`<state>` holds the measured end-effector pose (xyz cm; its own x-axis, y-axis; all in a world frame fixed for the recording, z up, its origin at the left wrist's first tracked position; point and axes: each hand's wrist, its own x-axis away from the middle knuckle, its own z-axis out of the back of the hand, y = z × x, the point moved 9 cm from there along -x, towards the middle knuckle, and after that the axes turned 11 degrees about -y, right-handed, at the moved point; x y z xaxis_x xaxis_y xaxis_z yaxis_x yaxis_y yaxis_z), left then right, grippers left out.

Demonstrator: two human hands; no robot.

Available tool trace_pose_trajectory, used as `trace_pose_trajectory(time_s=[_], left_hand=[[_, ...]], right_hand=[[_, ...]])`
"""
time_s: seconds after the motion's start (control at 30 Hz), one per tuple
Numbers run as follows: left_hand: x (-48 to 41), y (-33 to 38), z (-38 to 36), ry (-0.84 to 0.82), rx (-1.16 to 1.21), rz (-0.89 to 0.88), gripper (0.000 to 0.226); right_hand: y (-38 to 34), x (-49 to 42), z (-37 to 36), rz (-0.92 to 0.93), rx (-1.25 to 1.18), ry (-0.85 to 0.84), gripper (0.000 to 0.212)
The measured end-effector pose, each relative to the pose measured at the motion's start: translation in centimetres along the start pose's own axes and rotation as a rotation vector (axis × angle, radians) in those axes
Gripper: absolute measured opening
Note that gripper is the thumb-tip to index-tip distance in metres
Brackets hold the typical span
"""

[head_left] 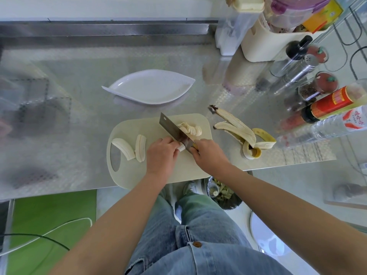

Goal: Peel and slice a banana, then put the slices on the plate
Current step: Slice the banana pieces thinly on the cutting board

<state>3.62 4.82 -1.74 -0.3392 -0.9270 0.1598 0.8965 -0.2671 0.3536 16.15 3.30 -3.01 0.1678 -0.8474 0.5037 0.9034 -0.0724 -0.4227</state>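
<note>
A cream plastic cutting board (pixel 151 124) with a handle hole lies on the patterned steel counter (pixel 69 116) at its near edge. The right hand (pixel 208 155) is wrapped around the handle of a broad steel cleaver (pixel 172 129), whose blade runs diagonally across the board. The left hand (pixel 161 153), fingers curled, holds down a short peeled banana stub (pixel 181 148) right against the blade's left face. A heap of pale cut banana slices (pixel 190 129) sits on the board just beyond the blade to the right. Two long peeled banana pieces (pixel 123 148) lie side by side near the board's left end. The white leaf-shaped plate (pixel 151 87) rests on the counter behind the board, and the splayed yellow banana peel (pixel 242 132) lies to the board's right
</note>
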Motion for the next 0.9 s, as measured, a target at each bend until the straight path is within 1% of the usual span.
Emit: trace_pose_trajectory(time_s=[0.1,0.27,0.47,0.9], left_hand=[[0.0,-0.1,-0.1,0.002,0.015,-0.008,0.016],[0.5,-0.1,-0.2,0.007,0.056,-0.032,0.026],[0.5,-0.4,-0.1,0.014,0.048,-0.007,0.023],[0.5,-0.4,-0.1,0.013,0.038,-0.01,0.023]], right_hand=[[0.3,-0.1,0.2,-0.004,-0.04,0.021,0.024],[-0.1,0.6,1.8,0.045,-0.107,0.093,0.025],[-0.8,0.8,2.2,0.062,-0.087,0.061,0.031],[-0.7,0.7,1.4,0.038,-0.042,0.026,0.029]])
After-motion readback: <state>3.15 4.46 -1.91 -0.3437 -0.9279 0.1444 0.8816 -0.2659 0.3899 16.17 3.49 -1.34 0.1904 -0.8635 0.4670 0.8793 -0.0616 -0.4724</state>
